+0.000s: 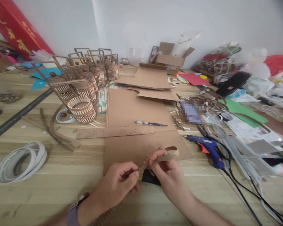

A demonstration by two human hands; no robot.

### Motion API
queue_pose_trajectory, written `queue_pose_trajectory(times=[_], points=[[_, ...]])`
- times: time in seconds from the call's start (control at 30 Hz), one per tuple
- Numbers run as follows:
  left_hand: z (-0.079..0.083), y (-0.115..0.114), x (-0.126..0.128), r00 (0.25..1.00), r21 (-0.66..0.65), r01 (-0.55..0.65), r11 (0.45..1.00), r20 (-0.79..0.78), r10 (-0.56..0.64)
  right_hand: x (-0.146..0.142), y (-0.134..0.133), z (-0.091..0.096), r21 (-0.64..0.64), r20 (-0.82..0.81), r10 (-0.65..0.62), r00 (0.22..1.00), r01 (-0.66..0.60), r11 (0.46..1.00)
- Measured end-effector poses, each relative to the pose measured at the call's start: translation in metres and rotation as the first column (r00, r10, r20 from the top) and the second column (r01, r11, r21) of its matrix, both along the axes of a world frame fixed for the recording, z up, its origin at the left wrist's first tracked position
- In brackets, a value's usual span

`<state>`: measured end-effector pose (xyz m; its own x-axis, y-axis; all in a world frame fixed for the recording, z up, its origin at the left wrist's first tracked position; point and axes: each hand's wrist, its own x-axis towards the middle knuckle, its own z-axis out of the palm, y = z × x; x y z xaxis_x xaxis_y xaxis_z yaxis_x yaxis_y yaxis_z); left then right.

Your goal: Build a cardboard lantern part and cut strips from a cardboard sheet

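A narrow brown cardboard strip is pinched between both of my hands near the table's front edge. My left hand is closed on the strip's near end, and a watch sits on that wrist. My right hand grips the strip's middle, with its looped far end sticking out to the right. A black object lies on the table just under my fingers. A flat cardboard sheet spreads out beyond my hands, with a pen and a wooden ruler lying on it.
A blue hot glue gun with black cables lies at the right. Rolls of tape sit front left. Several bamboo lantern frames stand at the back left. Cardboard boxes, coloured paper and craft clutter fill the back and right.
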<state>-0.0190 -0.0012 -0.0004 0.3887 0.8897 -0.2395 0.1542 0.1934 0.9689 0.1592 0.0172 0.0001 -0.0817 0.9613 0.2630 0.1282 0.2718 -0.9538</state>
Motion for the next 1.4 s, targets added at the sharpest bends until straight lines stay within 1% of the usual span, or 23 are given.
queue_pose_trajectory(times=[0.17,0.23,0.3,0.4,0.47,0.57,0.7,0.77,0.83,0.9,0.97,1.0,1.07,1.2,1.3,1.4], points=[[0.0,-0.001,-0.003,0.998,-0.002,-0.011,1.0,0.058,0.012,0.007,0.01,0.004,0.035,0.001,-0.106,0.994,0.106,0.994],[0.001,0.0,-0.003,0.997,-0.018,-0.019,1.0,0.072,0.02,0.008,0.011,0.005,0.049,0.036,-0.136,0.99,0.134,0.99],[0.001,0.001,-0.002,0.997,-0.033,-0.028,0.999,0.071,0.03,0.006,0.01,0.004,0.046,0.103,-0.077,0.992,0.073,0.996],[-0.002,0.001,-0.001,0.999,-0.028,-0.014,1.0,0.041,0.015,0.001,0.004,0.002,0.039,0.204,0.091,0.975,-0.101,0.994],[-0.004,0.001,0.0,0.999,-0.019,-0.01,1.0,0.03,0.011,-0.001,0.001,0.001,0.071,0.262,0.139,0.955,-0.162,0.984],[-0.008,0.0,0.001,0.999,-0.021,-0.012,1.0,0.048,0.013,-0.001,0.0,0.0,0.098,0.344,0.144,0.928,-0.188,0.977],[-0.009,0.001,0.002,0.999,-0.032,0.005,0.999,0.05,-0.004,0.001,0.001,0.001,0.019,0.415,0.156,0.896,-0.18,0.984],[-0.006,0.001,0.002,0.999,-0.038,0.02,0.999,0.037,-0.018,0.003,0.002,0.003,-0.004,0.416,0.142,0.898,-0.154,0.988],[-0.002,0.001,0.002,0.999,-0.04,0.038,0.998,0.029,-0.037,0.005,0.005,0.007,0.001,0.396,0.103,0.912,-0.112,0.994],[0.003,0.001,0.001,0.998,-0.048,0.062,0.997,0.031,-0.06,0.01,0.01,0.011,0.005,0.364,0.024,0.931,-0.028,1.0],[0.007,0.001,0.0,0.996,-0.061,0.087,0.994,0.039,-0.085,0.016,0.016,0.016,0.006,0.346,-0.085,0.934,0.089,0.996],[0.01,0.0,-0.001,0.994,-0.066,0.099,0.993,0.043,-0.096,0.019,0.02,0.017,0.011,0.339,-0.139,0.931,0.144,0.99],[0.015,-0.001,-0.003,0.992,-0.072,0.118,0.99,0.05,-0.115,0.026,0.027,0.02,0.038,0.311,-0.215,0.926,0.214,0.976],[0.028,-0.006,-0.006,0.989,-0.096,0.148,0.984,0.016,-0.148,0.037,0.037,0.027,0.09,0.246,-0.306,0.92,0.293,0.952],[0.039,-0.016,-0.01,0.983,-0.126,0.181,0.975,-0.018,-0.185,0.047,0.042,0.035,0.131,0.244,-0.401,0.883,0.38,0.916],[0.051,-0.032,-0.02,0.974,-0.172,0.219,0.96,-0.027,-0.227,0.059,0.045,0.044,0.151,0.243,-0.507,0.827,0.484,0.862]])
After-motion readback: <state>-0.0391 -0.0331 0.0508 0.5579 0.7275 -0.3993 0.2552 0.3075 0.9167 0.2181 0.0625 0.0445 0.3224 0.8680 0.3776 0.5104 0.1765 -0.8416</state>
